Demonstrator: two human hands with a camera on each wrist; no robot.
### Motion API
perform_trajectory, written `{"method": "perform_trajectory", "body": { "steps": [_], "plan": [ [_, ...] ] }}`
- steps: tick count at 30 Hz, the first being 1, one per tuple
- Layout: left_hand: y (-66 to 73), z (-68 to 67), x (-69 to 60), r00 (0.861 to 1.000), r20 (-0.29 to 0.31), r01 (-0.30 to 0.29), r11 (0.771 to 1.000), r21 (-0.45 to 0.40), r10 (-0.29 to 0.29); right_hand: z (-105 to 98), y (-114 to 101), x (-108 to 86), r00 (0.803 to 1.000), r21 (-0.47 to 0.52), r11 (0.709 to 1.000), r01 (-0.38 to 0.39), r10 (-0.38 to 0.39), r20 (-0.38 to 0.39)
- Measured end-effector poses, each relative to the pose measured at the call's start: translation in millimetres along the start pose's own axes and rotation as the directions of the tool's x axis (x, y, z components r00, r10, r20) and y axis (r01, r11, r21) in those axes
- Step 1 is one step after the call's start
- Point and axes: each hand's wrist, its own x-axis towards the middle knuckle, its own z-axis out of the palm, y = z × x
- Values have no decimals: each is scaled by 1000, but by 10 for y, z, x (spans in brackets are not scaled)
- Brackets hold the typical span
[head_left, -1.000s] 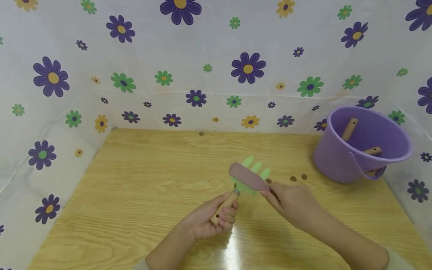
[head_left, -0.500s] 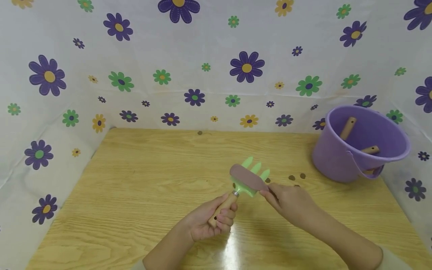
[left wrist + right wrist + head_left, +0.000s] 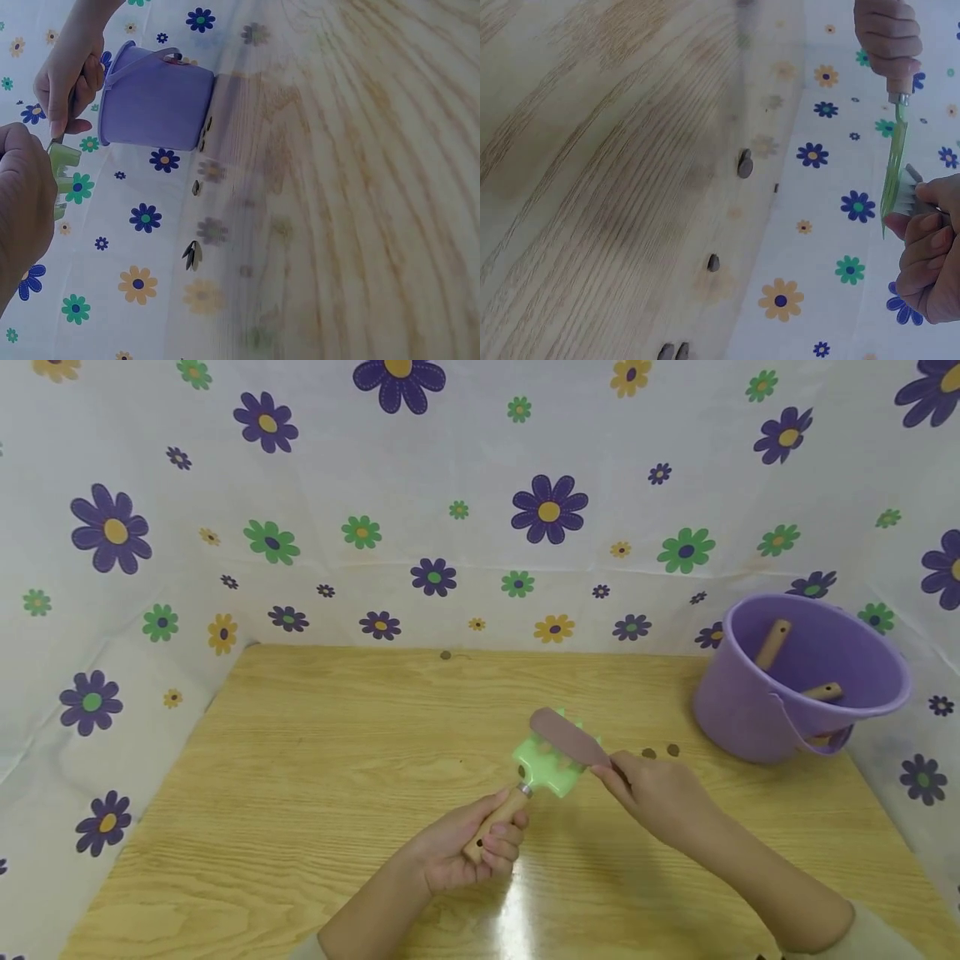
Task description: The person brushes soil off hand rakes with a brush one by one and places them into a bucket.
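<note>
A green hand rake (image 3: 536,768) with a wooden handle is held above the table, tines pointing away. My left hand (image 3: 468,853) grips it, fingers wrapped round the handle. My right hand (image 3: 663,797) pinches a mauve-backed brush (image 3: 567,737), which lies across the tines and partly hides them in the head view. In the right wrist view, white bristles (image 3: 905,199) face the rake's green head (image 3: 893,169). A dark brown speck (image 3: 522,772) sits near the neck of the rake.
At the right stands a purple bucket (image 3: 738,710) holding tools with wooden handles (image 3: 773,645). Several small brown clumps (image 3: 648,753) lie on the wooden table (image 3: 322,760), one of them (image 3: 446,655) at its back edge. A flowered cloth (image 3: 420,468) hangs behind and at both sides.
My right hand has moved the brush from the middle of the rake's head outward to the tines, up and to the right. My left hand stays nearly in place with the rake.
</note>
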Motion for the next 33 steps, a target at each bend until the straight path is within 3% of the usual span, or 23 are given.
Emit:
{"method": "perform_trajectory", "body": {
  "steps": [6,13,17,23,28,31,33],
  "plan": [
    [-17,-33,-4,1000,3,19,1000,-25,-19,16,137,23,996,-19,997,-77,78,44],
    [-60,-57,-3,998,47,32,999,-32,-31,4,259,46,985,12,988,-154,153,81],
    [-70,-57,6,998,55,29,999,-27,-28,-106,281,68,971,12,976,-217,215,103],
    [-73,-59,22,999,31,23,999,-30,-22,-294,208,71,969,15,973,-228,226,105],
    [-59,-49,42,1000,10,18,1000,-17,-18,-377,40,45,974,26,980,-196,192,119],
    [-45,-34,60,1000,4,7,1000,-16,-7,-340,-61,7,996,-1,997,-73,73,41],
    [-39,-21,71,1000,-1,6,1000,-22,-6,-287,-124,-22,999,-33,999,28,-29,-38]
  ]
}}
